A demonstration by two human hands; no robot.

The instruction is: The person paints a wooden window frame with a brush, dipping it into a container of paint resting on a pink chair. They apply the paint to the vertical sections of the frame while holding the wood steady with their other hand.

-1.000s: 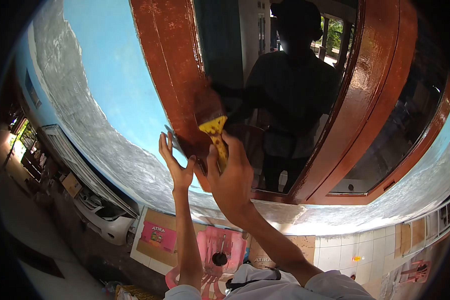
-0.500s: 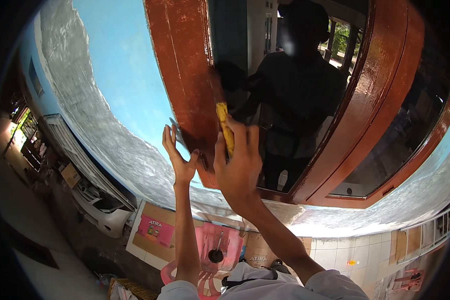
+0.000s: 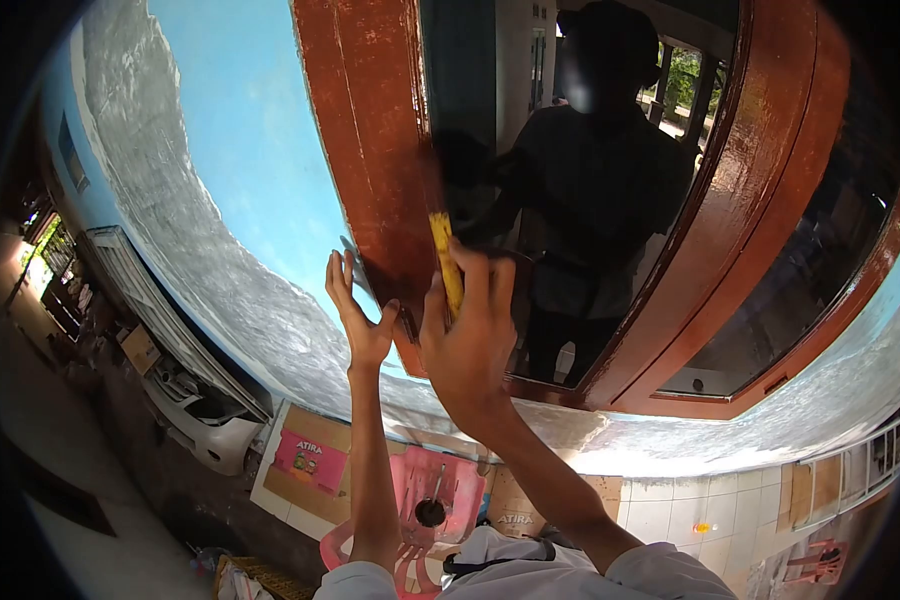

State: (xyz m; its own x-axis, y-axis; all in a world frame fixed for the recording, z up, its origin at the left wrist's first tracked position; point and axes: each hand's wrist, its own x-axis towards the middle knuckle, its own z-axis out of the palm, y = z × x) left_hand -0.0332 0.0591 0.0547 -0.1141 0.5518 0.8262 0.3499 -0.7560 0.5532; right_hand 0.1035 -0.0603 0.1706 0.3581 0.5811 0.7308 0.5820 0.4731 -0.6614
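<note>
My right hand (image 3: 470, 350) is wrapped round the yellow handle of a paintbrush (image 3: 444, 255), which points upward. Its bristle end is blurred and lies over the inner edge of the brown wooden window frame (image 3: 370, 130), where the wood meets the dark glass (image 3: 600, 240). To the left, my left hand (image 3: 362, 325) is held up with its fingers apart, close to the frame's lower outer edge and the wall. Glossy reddish-brown paint covers the wood, with pale scratch-like lines on the left upright.
Below my arms stands a pink plastic chair (image 3: 460, 485) bearing a dark round container (image 3: 431, 513) with a stick in it. Flattened cardboard (image 3: 305, 465) lies on the tiles. A light blue and grey wall (image 3: 240, 150) surrounds the window. A white car (image 3: 210, 430) is at lower left.
My right hand and the paintbrush have shifted slightly down and to the left along the frame's inner edge. My left hand has stayed in place.
</note>
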